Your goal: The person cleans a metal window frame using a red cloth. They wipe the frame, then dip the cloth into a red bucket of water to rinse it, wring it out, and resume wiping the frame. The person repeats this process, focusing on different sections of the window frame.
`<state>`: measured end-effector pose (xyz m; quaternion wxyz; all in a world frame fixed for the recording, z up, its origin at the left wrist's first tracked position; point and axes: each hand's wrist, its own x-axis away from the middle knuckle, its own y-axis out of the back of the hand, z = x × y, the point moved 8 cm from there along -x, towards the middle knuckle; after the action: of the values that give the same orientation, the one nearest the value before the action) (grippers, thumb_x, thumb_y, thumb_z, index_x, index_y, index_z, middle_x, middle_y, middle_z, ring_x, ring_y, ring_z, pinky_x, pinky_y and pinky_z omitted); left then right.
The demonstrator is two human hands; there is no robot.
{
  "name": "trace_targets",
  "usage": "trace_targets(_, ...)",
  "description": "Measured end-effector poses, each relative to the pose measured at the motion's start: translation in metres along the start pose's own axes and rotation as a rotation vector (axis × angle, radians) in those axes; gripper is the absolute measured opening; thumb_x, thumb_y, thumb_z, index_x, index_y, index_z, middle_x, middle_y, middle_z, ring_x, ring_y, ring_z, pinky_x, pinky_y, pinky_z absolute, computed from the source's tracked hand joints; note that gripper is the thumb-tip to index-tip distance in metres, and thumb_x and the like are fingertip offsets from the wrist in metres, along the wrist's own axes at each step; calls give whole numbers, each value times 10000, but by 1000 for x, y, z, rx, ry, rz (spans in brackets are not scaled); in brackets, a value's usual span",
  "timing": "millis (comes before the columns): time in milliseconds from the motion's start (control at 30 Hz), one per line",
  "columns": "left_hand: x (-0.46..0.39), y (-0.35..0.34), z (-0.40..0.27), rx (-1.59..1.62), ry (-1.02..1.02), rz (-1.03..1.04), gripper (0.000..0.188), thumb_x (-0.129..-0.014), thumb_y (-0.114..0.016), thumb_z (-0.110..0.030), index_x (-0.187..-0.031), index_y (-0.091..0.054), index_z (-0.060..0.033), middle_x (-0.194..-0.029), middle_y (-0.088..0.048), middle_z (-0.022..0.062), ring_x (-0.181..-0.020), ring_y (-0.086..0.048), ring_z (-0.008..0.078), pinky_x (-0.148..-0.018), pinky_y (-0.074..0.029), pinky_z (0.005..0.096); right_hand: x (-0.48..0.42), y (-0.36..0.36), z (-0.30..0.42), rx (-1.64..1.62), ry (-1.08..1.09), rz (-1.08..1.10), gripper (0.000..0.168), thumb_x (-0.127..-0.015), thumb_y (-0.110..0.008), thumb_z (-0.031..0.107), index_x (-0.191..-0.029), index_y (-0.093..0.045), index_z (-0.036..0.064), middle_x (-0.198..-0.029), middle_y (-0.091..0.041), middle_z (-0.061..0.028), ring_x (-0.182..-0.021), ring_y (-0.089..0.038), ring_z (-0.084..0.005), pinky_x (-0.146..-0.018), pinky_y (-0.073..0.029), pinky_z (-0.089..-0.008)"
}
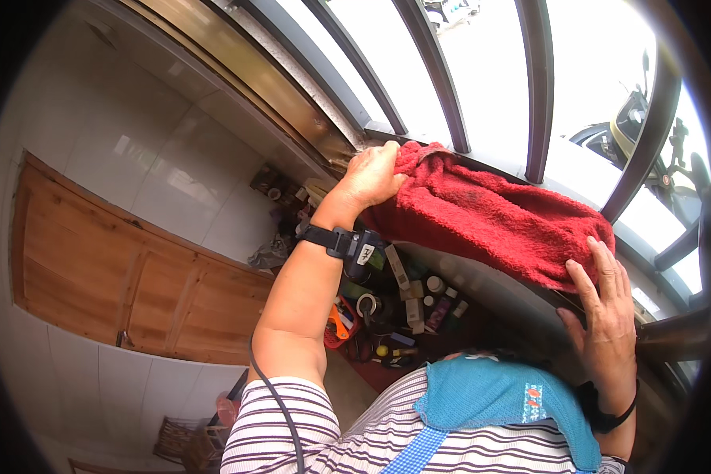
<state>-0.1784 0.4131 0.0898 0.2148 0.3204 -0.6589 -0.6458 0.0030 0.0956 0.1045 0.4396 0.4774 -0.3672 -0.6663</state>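
Note:
A red terry towel [480,207] lies bunched lengthwise over the sill along the foot of the barred window. My left hand [374,175] is closed around the towel's left end, close to the window's corner. At its other end, my right hand [607,308] rests its fingertips on the cloth, with the thumb held apart below. Dark metal bars [539,89] rise just behind the towel. Both wrists wear black straps, and the left strap carries a small black device [360,255]. What lies under the towel is hidden.
Below the sill, a dark red tabletop [367,366] holds small boxes, bottles, a tape roll [368,304] and a red basket [338,340] with orange-handled scissors [337,323]. A black cable [272,391] runs along my left arm. A wooden door [124,266] stands left; a motorbike [634,130] is outside.

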Motion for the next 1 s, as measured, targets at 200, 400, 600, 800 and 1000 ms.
trace_targets(200,8,-8,-67,318,-7,-11,430,-793,-696,-250,-1099,-544,10,-952,-645,235,-941,-621,385,-823,-493,427,-2,-8,-10,-99,-125,49,879,-699,-776,111,-1456,-328,123,-1472,-331,-200,-1333,-366,-389,-1122,-284,-477)
trace_targets(400,22,-8,-103,400,-52,5,429,-811,-660,-253,-1097,-484,13,-927,-629,259,-940,-595,432,-817,-479,469,-6,-17,-7,-45,-146,161,878,-743,-759,251,-1475,-291,125,-1469,-316,-236,-1326,-359,-416,-1102,-302,-473)
trace_targets(600,32,-17,-160,630,-182,-45,392,-811,-658,-236,-1044,-475,20,-883,-616,274,-908,-596,445,-795,-474,476,-12,-18,-1,-72,-81,111,781,-779,-715,140,-1456,-326,113,-1412,-363,-254,-1302,-381,-426,-1079,-327,-473)
trace_targets(800,39,-7,-178,1035,-116,-120,351,-800,-677,-192,-1003,-534,56,-877,-623,222,-850,-635,305,-772,-495,397,-21,-12,5,-328,-10,-17,650,-801,-654,28,-1397,-400,72,-1354,-418,-236,-1290,-401,-409,-1061,-347,-457)
trace_targets(1000,87,16,-156,2058,-29,-180,375,-949,-608,-235,-1205,-444,-15,-1078,-580,58,-964,-559,86,-871,-482,259,-40,21,58,-487,293,-312,492,-824,-567,-30,-1304,-494,48,-1301,-447,-243,-1252,-415,-430,-1045,-344,-479)
